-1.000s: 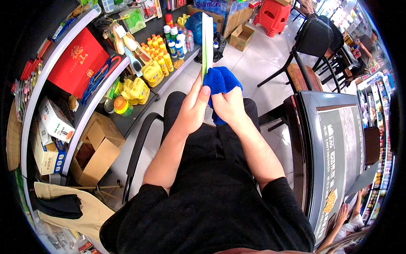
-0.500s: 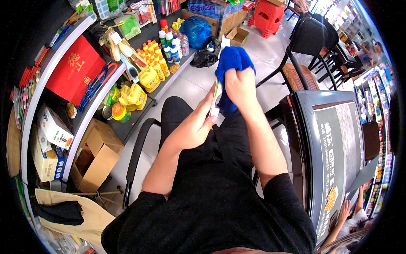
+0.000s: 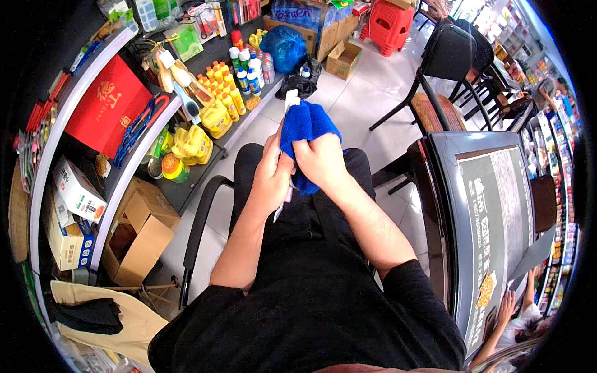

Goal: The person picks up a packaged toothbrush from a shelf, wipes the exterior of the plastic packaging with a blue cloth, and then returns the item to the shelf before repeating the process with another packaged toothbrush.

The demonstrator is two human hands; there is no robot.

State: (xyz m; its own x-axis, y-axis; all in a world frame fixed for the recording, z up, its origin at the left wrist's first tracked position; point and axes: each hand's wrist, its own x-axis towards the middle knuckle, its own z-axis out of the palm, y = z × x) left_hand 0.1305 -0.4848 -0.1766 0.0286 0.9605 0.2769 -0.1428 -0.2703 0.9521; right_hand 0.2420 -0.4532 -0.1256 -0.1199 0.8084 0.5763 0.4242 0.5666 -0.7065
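Over my lap, a thin, flat white piece (image 3: 292, 97) is held nearly edge-on to me. Its upper end sticks out past the cloth, and its lower end shows below my fingers; I cannot make out its kind. My left hand (image 3: 267, 177) is closed around its left side. A blue cloth (image 3: 306, 129), bunched up, is gripped by my right hand (image 3: 323, 163) and pressed against the piece's right side. Both hands are close together, and the cloth covers much of the piece.
To the left, curved shelves (image 3: 53, 121) carry a red bag (image 3: 107, 107), yellow bottles (image 3: 194, 144) and boxes. An open carton (image 3: 140, 227) stands below. A grey-topped table (image 3: 491, 205) is at right, near a black chair (image 3: 444, 56). Another person's hand (image 3: 507, 309) rests on that table.
Both hands have moved left and nearer to my body with the cloth and the white piece. The right hand and cloth are lower on the piece, close beside the left hand.
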